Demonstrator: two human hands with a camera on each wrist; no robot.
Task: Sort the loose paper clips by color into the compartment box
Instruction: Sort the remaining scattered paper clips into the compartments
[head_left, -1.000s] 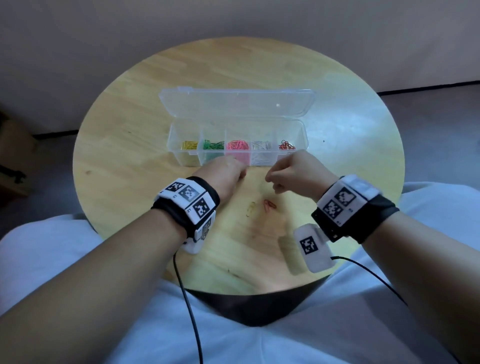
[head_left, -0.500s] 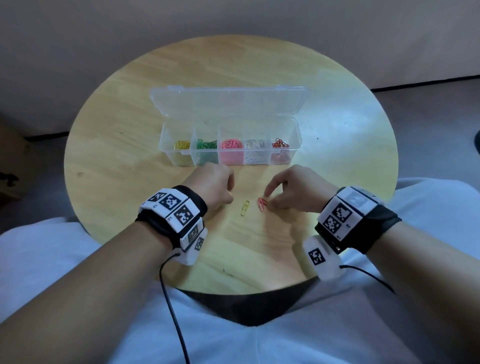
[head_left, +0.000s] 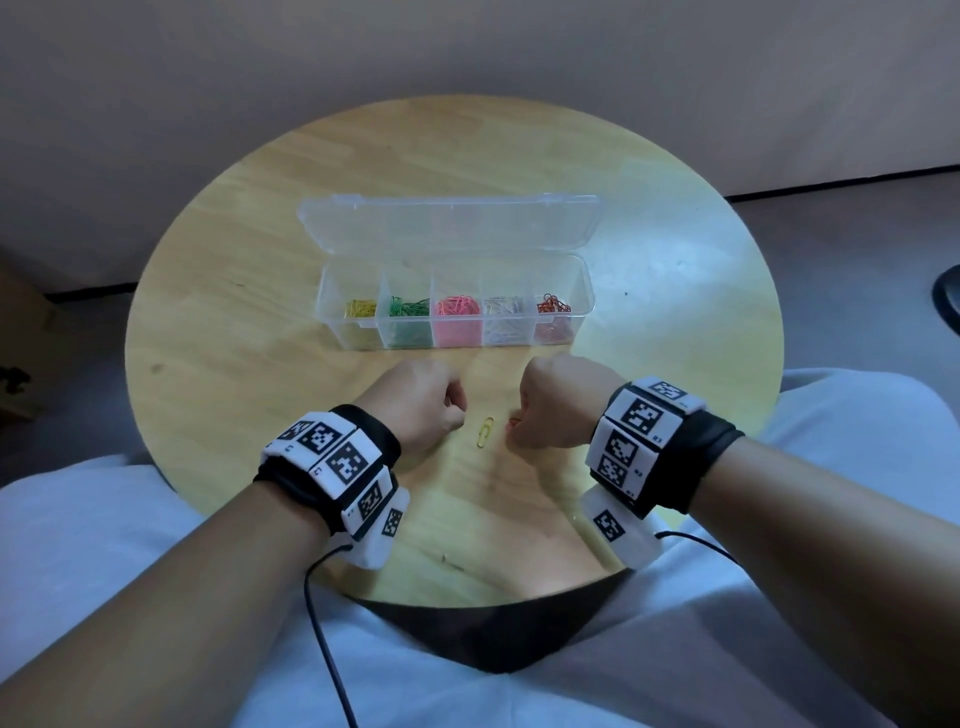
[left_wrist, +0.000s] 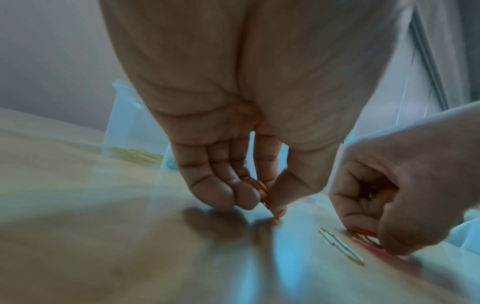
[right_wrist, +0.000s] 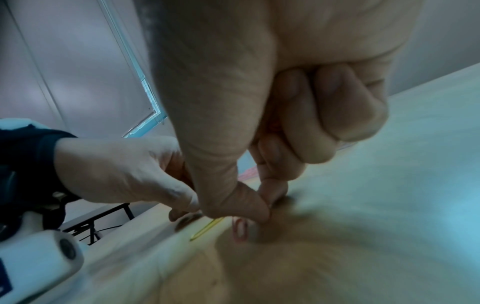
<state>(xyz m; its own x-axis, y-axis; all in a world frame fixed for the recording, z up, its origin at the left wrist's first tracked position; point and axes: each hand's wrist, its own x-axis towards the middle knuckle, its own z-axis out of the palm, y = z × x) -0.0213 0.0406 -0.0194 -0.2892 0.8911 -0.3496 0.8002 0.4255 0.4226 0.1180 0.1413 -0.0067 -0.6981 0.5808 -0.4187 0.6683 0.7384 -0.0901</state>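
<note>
A round wooden table (head_left: 218, 322) fills the middle of the head view, with a plain wall behind it and dark floor at the upper right

Nearest, at the lower edge of the frame, two forearms reach in over white clothing (head_left: 93, 530), each with a black wrist band (head_left: 691, 462) carrying white marker tiles. Just above centre-left, the left hand (head_left: 415, 405) is lowered to the wood with its fingers (left_wrist: 223, 195) curled together; the left wrist view shows thumb and fingers pinching an orange-red clip (left_wrist: 262, 191) with the tips at the tabletop. At centre-right, the right hand (head_left: 558, 402) has its outer fingers folded into the palm while thumb and forefinger come down tip to tip on a red paper clip (right_wrist: 240, 228) lying flat on the wood; whether the clip is lifted cannot be told. Between the two hands a yellow paper clip (head_left: 485, 430) lies loose on the table, apart from both.

Farther up the frame stands the clear compartment box (head_left: 584, 291), its lid (head_left: 452, 223) open and laid back. Its five compartments hold, from left to right, yellow, green, pink, pale and red clips
</note>
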